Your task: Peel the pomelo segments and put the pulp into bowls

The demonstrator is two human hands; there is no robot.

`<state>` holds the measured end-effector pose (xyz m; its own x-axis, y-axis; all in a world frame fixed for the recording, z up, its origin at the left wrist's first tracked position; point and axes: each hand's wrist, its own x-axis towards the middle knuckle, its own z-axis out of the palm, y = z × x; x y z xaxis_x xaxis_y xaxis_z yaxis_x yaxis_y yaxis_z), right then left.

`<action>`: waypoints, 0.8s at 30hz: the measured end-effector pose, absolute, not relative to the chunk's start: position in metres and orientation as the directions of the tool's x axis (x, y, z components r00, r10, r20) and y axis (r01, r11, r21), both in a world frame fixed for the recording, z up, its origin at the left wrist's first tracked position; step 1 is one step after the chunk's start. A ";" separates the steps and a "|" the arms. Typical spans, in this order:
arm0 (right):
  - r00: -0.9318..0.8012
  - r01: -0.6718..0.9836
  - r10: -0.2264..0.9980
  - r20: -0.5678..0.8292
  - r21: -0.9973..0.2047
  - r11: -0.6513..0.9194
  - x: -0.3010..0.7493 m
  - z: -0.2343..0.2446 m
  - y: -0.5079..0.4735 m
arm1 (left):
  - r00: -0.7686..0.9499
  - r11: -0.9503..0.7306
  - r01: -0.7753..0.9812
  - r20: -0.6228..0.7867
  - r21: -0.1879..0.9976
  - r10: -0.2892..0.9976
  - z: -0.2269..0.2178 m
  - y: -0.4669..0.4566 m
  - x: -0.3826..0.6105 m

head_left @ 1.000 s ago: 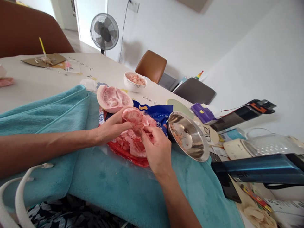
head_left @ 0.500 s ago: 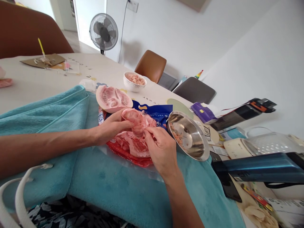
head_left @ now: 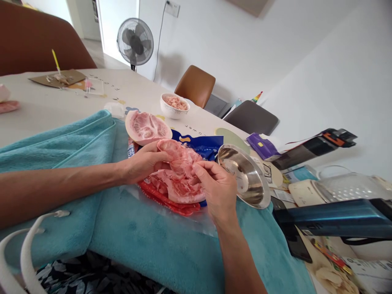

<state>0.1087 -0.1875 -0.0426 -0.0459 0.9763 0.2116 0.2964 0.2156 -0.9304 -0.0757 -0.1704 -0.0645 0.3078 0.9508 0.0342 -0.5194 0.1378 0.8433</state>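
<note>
My left hand (head_left: 147, 161) is closed round a pink pomelo segment (head_left: 174, 155) with its membrane partly peeled open. Close to the segment's right side, my right hand (head_left: 216, 183) has its thumb and fingertips pinched together; whatever lies between them is too small to make out. Below both hands, pink peel and membrane scraps (head_left: 177, 188) lie on a red and blue plastic bag (head_left: 159, 200). An emptied half pomelo rind (head_left: 148, 126) rests behind my left hand. Just right of my right hand is a tilted steel bowl (head_left: 257, 188), its left part hidden by my fingers.
A white bowl (head_left: 174, 107) of pink pulp stands farther back. A teal towel (head_left: 147, 241) covers the near table edge. Along the right are a phone (head_left: 295, 241), a blue bottle (head_left: 339, 218) and a purple packet (head_left: 261, 146).
My right hand has moved a little to the right, away from the segment and toward the steel bowl. My left hand keeps its hold on the segment.
</note>
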 end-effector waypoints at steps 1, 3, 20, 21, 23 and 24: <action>-0.015 0.325 0.966 0.258 -0.912 0.249 0.110 -0.041 -0.188 | 0.305 0.141 -0.521 0.029 0.842 0.952 -0.064 -0.170 -0.076; 0.073 0.435 0.912 0.405 -0.835 0.336 0.117 -0.037 -0.186 | 0.301 0.148 -0.530 0.022 0.835 0.953 -0.064 -0.169 -0.076; 0.173 0.930 0.673 0.719 -0.345 0.129 0.194 -0.043 -0.139 | 0.319 0.124 -0.551 0.071 0.825 0.945 -0.065 -0.169 -0.077; 0.173 0.927 0.673 0.720 -0.351 0.137 0.194 -0.042 -0.140 | 0.321 0.117 -0.549 0.080 0.828 0.944 -0.065 -0.170 -0.077; 0.163 0.918 0.664 0.730 -0.358 0.169 0.189 -0.040 -0.141 | 0.328 0.106 -0.531 0.089 0.841 0.940 -0.064 -0.171 -0.076; 0.157 0.911 0.656 0.739 -0.365 0.194 0.185 -0.040 -0.144 | 0.329 0.093 -0.515 0.096 0.852 0.939 -0.064 -0.172 -0.076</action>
<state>0.1849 -0.1436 -0.0396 0.1567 0.6555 0.7387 0.9107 0.1935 -0.3649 -0.0762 -0.1716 -0.0643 0.3295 0.9392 0.0963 -0.5151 0.0933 0.8521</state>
